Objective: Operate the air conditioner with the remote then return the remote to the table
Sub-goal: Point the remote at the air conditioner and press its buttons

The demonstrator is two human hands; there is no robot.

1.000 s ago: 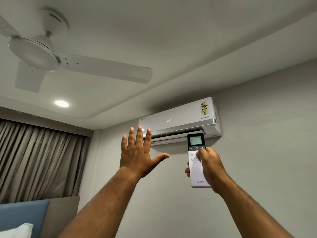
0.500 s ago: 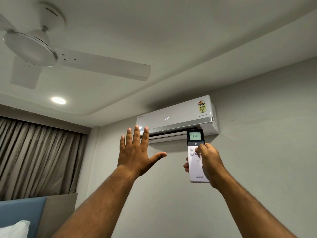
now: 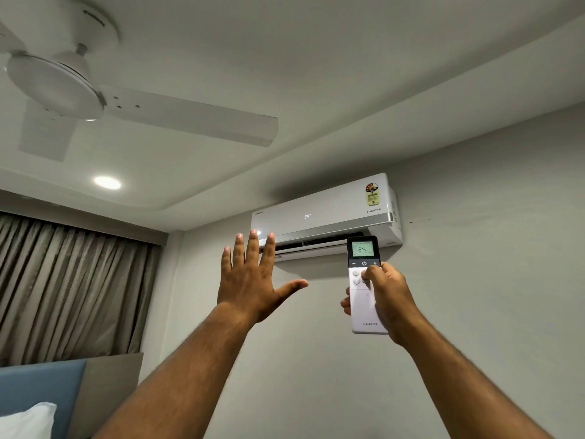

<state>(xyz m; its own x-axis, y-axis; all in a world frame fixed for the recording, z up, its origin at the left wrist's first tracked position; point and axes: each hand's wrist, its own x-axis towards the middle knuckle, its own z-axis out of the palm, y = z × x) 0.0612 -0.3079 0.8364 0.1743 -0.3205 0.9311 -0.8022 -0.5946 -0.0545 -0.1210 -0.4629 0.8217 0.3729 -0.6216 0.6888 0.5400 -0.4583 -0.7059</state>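
Left hand [image 3: 250,280] raised flat, fingers [image 3: 253,248] spread wide, holding nothing, palm toward the air conditioner [image 3: 323,213] as if feeling for airflow. Wall unit lit, showing 24, louvre slot open. Right hand [image 3: 387,301] wrapped around remote [image 3: 364,299], held upright just below the unit, screen also reading 24, thumb over the upper buttons. Step in hand, by judgement: operating. Best done by keeping remote tip aimed at unit, pressing once, checking both displays agree. Table not in view.
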